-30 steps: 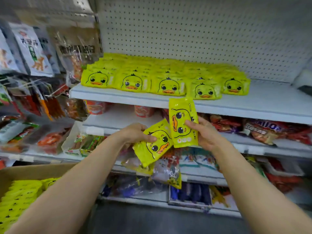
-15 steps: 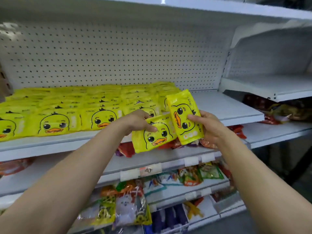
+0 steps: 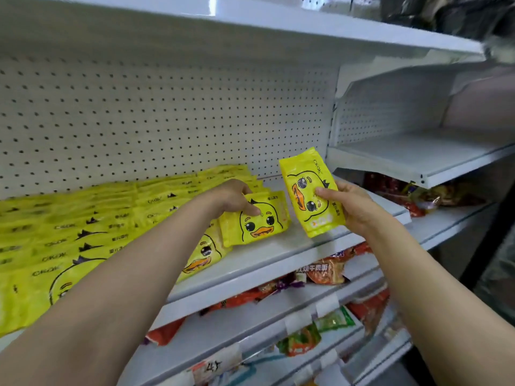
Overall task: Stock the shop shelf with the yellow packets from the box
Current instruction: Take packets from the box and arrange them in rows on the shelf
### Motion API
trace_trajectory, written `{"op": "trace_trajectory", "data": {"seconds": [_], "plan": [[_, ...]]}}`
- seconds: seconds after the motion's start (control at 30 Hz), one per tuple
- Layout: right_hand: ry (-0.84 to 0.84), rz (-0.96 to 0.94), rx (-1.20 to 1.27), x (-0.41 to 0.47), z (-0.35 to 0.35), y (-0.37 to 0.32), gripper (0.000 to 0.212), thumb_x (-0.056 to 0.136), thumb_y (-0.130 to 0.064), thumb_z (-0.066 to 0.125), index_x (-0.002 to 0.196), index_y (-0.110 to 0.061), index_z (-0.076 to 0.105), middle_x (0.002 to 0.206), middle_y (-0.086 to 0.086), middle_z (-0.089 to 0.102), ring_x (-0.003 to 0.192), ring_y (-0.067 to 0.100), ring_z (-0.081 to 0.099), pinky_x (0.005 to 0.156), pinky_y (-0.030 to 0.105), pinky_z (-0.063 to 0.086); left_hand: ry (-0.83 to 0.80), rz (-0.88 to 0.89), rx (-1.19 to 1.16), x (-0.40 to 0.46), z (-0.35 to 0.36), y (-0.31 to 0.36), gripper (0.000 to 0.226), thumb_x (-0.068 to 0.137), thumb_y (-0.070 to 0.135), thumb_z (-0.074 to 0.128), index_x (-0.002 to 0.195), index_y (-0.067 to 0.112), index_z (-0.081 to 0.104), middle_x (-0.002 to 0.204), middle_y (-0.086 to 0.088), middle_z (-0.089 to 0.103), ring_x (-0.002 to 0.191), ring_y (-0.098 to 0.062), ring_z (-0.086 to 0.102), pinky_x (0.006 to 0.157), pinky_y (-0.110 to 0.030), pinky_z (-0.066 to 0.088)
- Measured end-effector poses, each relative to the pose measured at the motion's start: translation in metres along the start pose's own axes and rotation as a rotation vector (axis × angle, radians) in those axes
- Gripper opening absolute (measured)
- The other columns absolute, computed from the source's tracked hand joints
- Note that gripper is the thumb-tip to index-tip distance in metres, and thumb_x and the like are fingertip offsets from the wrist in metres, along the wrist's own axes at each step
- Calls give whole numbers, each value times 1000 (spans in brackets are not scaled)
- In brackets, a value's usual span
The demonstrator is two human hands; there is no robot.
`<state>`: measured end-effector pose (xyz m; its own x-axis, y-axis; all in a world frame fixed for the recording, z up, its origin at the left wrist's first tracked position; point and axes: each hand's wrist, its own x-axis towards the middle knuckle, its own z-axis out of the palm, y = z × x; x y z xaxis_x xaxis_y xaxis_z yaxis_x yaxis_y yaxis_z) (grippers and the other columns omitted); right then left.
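Rows of yellow duck-face packets [image 3: 92,227] cover the left and middle of the white shelf [image 3: 267,263]. My left hand [image 3: 231,197] grips one yellow packet [image 3: 257,218] and holds it down on the shelf at the right end of the rows, leaning against them. My right hand [image 3: 352,206] holds a second yellow packet [image 3: 308,190] upright and turned sideways, just above the shelf's bare right part. The box is out of view.
A pegboard back wall [image 3: 167,112] rises behind the packets, with another shelf [image 3: 250,18] overhead. To the right a bare white shelf [image 3: 426,160] sits higher. Lower shelves [image 3: 320,310] hold red, orange and green snack bags.
Both hands rose from below the shelf edge to shelf level. My left hand's packet now rests on the shelf beside the rows. The view has swung up and right; the box dropped out of sight.
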<state>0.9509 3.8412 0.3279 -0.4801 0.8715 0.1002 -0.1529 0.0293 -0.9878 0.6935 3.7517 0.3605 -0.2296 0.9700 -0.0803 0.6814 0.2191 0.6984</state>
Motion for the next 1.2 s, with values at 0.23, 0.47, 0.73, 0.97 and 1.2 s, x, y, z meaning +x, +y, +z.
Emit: {"op": "trace_trajectory", "data": {"seconds": [0.23, 0.47, 0.73, 0.97, 1.2], "plan": [[-49, 14, 0, 40, -14, 8, 91, 43, -35, 98, 122, -6, 64, 110, 16, 73, 91, 29, 73, 74, 41, 60, 60, 16, 101, 25, 2, -28, 63, 74, 33, 84, 127, 18, 54, 140, -4, 47, 131, -22, 43, 102, -34, 41], [-145, 52, -12, 79, -7, 1, 86, 47, -32, 96, 122, -4, 64, 111, 18, 72, 87, 27, 74, 69, 38, 60, 148, 56, 191, 37, 11, -21, 53, 77, 31, 81, 122, 20, 55, 132, 1, 53, 126, -19, 48, 96, -32, 44], [-230, 47, -4, 110, -31, -1, 101, 23, -40, 101, 114, -11, 68, 107, 13, 74, 86, 25, 74, 67, 38, 60, 335, 18, 506, 32, 17, -25, 63, 71, 51, 79, 124, 27, 55, 118, -2, 55, 117, -22, 48, 81, -33, 45], [-406, 47, -250, 120, -12, -6, 74, 52, -27, 95, 116, -5, 66, 109, 17, 73, 99, 36, 71, 87, 50, 57, 450, 54, 628, 25, 18, -37, 54, 79, 55, 70, 120, 22, 56, 114, -2, 55, 115, -22, 45, 89, -35, 43], [-669, -69, -652, 112, 36, -11, 31, 71, -5, 85, 99, -8, 71, 91, 4, 74, 78, 14, 68, 71, 26, 56, 583, 246, 130, -6, -9, 3, 31, 93, 41, 60, 117, 21, 63, 112, 9, 67, 106, -6, 57, 86, -23, 39]]}}
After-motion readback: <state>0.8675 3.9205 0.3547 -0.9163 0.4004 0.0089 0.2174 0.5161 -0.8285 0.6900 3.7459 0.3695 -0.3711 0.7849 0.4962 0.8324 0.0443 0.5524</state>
